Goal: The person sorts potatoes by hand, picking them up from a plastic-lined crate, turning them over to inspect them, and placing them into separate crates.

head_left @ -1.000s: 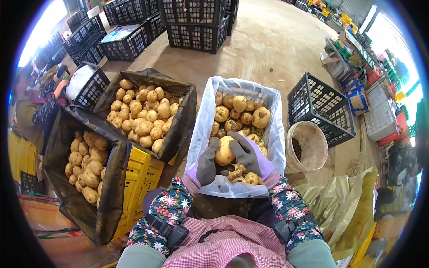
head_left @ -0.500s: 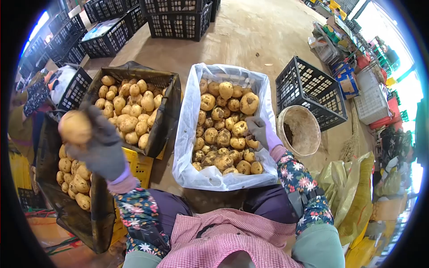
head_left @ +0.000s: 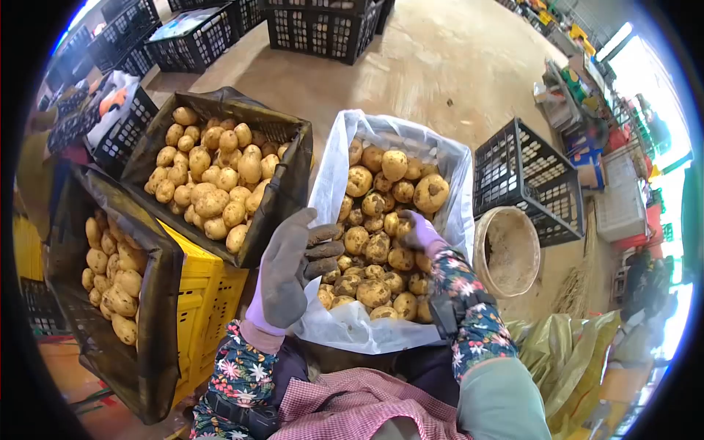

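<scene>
My left hand (head_left: pixel 290 270), in a grey and purple glove, is held at the near left rim of a white-lined crate (head_left: pixel 317 192). Its fingers are stretched and apart, with nothing in them. Soil-marked potatoes (head_left: pixel 372 293) of mixed sizes fill the crate. Inside its right side, my right hand (head_left: pixel 418 229) reaches down among them, fingers curled against a potato (head_left: pixel 391 222); the fingertips are partly hidden. To the left, two dark-lined crates hold cleaner-looking potatoes, one farther back (head_left: pixel 213 176) and one nearer (head_left: pixel 117 282).
On the right stand a black plastic crate (head_left: pixel 528 183) and a round, dirty bucket (head_left: pixel 507 253). A yellow-green sack (head_left: pixel 572 359) lies at the lower right. Yellow crates (head_left: pixel 202 293) support the dark-lined ones. More black crates (head_left: pixel 315 33) are stacked at the back.
My left hand has come right from above the nearer dark-lined crate, and the potato it held is gone from it. My right hand has shifted inward over the potatoes. The view has turned left.
</scene>
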Available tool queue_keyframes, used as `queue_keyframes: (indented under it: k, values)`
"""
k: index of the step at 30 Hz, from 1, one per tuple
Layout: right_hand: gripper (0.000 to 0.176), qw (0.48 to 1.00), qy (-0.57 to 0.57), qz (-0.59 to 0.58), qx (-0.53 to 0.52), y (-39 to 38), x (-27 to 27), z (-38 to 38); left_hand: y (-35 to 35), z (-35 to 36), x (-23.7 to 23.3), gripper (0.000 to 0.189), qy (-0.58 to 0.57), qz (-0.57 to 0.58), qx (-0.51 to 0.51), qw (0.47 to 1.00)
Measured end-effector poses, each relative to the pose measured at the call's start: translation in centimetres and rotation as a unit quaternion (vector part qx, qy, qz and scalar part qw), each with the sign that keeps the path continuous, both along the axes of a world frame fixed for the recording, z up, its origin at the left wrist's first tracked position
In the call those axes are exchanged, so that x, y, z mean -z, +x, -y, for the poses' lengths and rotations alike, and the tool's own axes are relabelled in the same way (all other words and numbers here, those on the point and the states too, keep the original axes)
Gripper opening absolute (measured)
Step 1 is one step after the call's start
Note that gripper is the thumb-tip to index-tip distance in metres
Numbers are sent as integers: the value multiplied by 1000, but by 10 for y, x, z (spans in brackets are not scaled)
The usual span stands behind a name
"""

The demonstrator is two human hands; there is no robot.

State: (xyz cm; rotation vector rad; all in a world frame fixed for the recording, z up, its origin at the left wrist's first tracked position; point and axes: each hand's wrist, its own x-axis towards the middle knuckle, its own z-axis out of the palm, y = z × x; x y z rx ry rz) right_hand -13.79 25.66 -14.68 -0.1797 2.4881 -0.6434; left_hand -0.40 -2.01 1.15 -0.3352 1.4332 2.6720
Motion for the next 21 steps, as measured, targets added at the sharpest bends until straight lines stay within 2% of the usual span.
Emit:
queue_keyframes:
  k: [1, 2, 3, 4, 5, 7, 8, 9, 11, 13, 14, 15, 17, 18, 19, 20, 21]
  values:
    - [63, 943, -235, 149, 183, 1, -12, -1, -1, -1, 4, 57, 6, -8, -7, 1000]
    - [60, 922, -333, 114, 160, 9, -27, 0, -2, -2, 10, 58, -11, 13, 24, 1000]
    - [63, 842, -462, 188, 205, 16, -28, 1, -2, -3, 16, 59, -30, 36, 55, 997]
    - [67, 830, -496, 186, 175, 32, -69, 15, -1, -6, 22, 60, -60, 13, 100, 993]
    - [64, 851, -487, 167, 104, 45, -95, 22, 1, -11, 21, 60, -59, 7, 96, 994]
    - [62, 801, -574, 154, 67, 72, -122, 38, 7, -25, 16, 56, -47, 53, 153, 986]
    - [62, 802, -576, 148, 61, 84, -136, 46, 6, -30, 29, 56, 21, 79, 192, 978]
    - [61, 821, -560, 110, 29, 95, -150, 51, 10, -31, 23, 56, 17, 72, 192, 979]
    - [61, 835, -547, 62, -1, 112, -161, 54, 16, -33, 12, 59, 116, -23, 253, 960]
    - [60, 906, -415, -86, -21, 127, -164, 51, 21, -34, 28, 61, 135, -21, 244, 960]
    - [54, 899, -421, -116, 33, 133, -163, 54, 23, -37, 33, 60, 121, -64, 212, 968]
    - [54, 897, -424, -121, 40, 137, -165, 54, 25, -39, 37, 60, 108, -107, 180, 972]
    - [45, 926, -332, -179, 32, 144, -171, 53, 30, -40, 39, 63, 125, -89, 183, 971]
    - [37, 907, -346, -222, 96, 138, -160, 51, 33, -41, 37, 63, 113, -99, 182, 972]
    - [37, 905, -351, -222, 99, 135, -159, 50, 35, -39, 33, 63, 100, -109, 180, 972]
    - [32, 853, -465, -80, 222, 131, -158, 50, 35, -38, 26, 65, 133, -86, 179, 971]
    - [27, 760, -555, 67, 331, 126, -157, 50, 31, -37, 30, 65, 128, -87, 179, 972]
